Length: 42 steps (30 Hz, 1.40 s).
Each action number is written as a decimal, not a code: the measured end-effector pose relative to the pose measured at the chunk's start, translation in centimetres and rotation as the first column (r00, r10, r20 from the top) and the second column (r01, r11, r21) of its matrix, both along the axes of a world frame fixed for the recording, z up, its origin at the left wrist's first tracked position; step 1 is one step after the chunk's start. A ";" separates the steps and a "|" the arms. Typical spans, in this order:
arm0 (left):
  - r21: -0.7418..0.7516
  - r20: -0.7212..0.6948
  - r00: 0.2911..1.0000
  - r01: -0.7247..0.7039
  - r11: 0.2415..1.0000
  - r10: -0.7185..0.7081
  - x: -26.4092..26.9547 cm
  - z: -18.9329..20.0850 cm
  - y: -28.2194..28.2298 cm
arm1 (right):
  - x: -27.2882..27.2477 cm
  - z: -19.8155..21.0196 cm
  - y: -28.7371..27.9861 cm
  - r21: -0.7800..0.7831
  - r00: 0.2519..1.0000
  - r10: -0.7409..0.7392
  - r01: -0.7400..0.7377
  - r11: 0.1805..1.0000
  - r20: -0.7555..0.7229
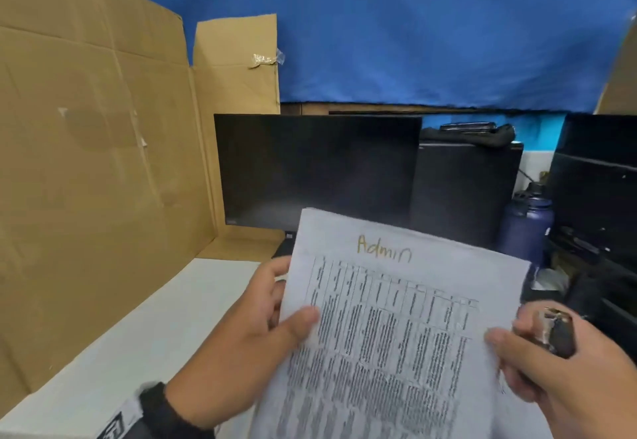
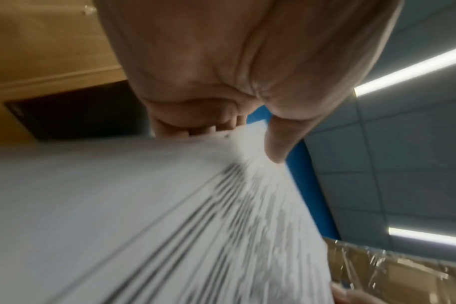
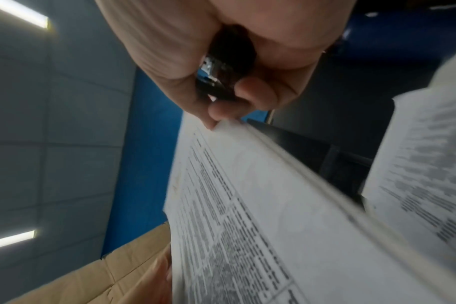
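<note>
I hold a stack of printed papers (image 1: pixel 396 318) tilted up over the desk, with "Admin" handwritten in yellow above a printed table. My left hand (image 1: pixel 272 300) grips its left edge, thumb on top and fingers behind. My right hand (image 1: pixel 513 331) pinches the right edge with the thumb and also holds a small black and silver object (image 1: pixel 555 331) in its curled fingers. The left wrist view shows the papers (image 2: pixel 221 226) under my left hand (image 2: pixel 234 61). In the right wrist view the black object (image 3: pixel 226 67) sits in my right hand (image 3: pixel 221 107) above the papers (image 3: pixel 260 205).
A dark monitor (image 1: pixel 317 169) stands behind the papers and a black case (image 1: pixel 465 190) right of it. Cardboard panels (image 1: pixel 96 162) wall the left side of the white tabletop (image 1: pixel 120 352). A purple bottle (image 1: pixel 525 228) and black equipment (image 1: pixel 596 197) crowd the right. Blue cloth (image 1: pixel 448 25) hangs behind.
</note>
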<state>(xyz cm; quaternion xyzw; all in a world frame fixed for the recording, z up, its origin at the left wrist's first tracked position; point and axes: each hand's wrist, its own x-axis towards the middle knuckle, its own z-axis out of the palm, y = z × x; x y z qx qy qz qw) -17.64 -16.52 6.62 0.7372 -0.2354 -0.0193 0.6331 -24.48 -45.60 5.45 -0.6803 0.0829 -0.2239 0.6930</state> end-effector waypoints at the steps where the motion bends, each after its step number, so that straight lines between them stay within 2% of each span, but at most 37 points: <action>1: -0.058 -0.010 1.000 -0.025 0.998 0.024 0.0 0.2 -0.5 | -0.3 0.2 0.0 -0.039 1.000 -0.004 0.003 0.999 -0.025; 4: -0.171 -0.011 0.985 -0.171 0.970 0.172 0.5 -0.1 -1.4 | -0.6 0.2 0.4 -0.144 0.995 0.011 -0.026 0.989 -0.101; 8: -0.095 0.127 0.945 -0.290 0.952 0.301 0.5 -0.9 -1.3 | -0.1 -1.0 -0.3 -0.354 0.971 -0.050 -0.037 0.935 -0.233; 10: -0.152 0.061 0.934 -0.340 0.928 0.352 0.8 -1.8 -1.2 | 0.0 -1.3 0.1 -0.393 0.966 -0.080 -0.024 0.919 -0.247; 13: -0.271 -0.149 0.956 -0.284 0.920 0.252 0.8 -2.8 -1.3 | 0.5 -2.2 0.1 -0.375 0.974 -0.104 0.021 0.927 -0.202; 18: -0.295 -0.319 0.937 -0.238 0.925 0.139 1.3 -3.9 -1.2 | 1.4 -3.4 -0.9 -0.243 0.980 -0.080 0.034 0.969 -0.182; 23: -0.306 -0.469 0.880 -0.242 0.921 0.076 1.5 -4.2 -1.3 | 1.7 -4.2 -0.5 -0.164 0.972 -0.236 0.234 0.958 0.005; 26: -0.300 -0.548 0.836 -0.234 0.925 0.034 0.8 -4.4 -2.1 | 0.7 -3.8 1.2 -0.221 0.995 -0.089 0.095 0.971 0.041; 27: -0.293 -0.565 0.825 -0.220 0.930 0.017 0.5 -4.6 -2.4 | 0.1 -3.7 2.4 -0.316 0.998 -0.047 0.059 0.947 0.046; 29: -0.291 -0.581 0.814 -0.193 0.937 -0.013 -0.3 -5.0 -3.3 | -1.2 -3.9 4.9 -0.573 0.998 0.001 0.032 0.819 0.058; 31: -0.300 -0.589 0.807 -0.177 0.938 -0.036 -1.2 -5.2 -4.1 | -2.1 -4.5 6.3 -0.713 0.998 0.011 0.037 0.700 0.063; 34: -0.317 -0.591 0.802 -0.132 0.939 -0.086 -2.3 -5.4 -5.1 | -2.7 -5.0 7.4 -0.760 0.997 0.042 0.021 0.649 0.064; 38: -0.368 -0.606 0.783 -0.118 0.922 -0.142 -3.0 -5.6 -5.9 | -2.7 -6.0 7.7 -0.848 0.997 0.050 0.021 0.530 0.056; 42: -0.425 -0.614 0.765 -0.116 0.898 -0.192 -3.4 -5.6 -6.2 | -2.4 -6.2 7.6 -0.861 0.998 0.025 0.036 0.507 0.056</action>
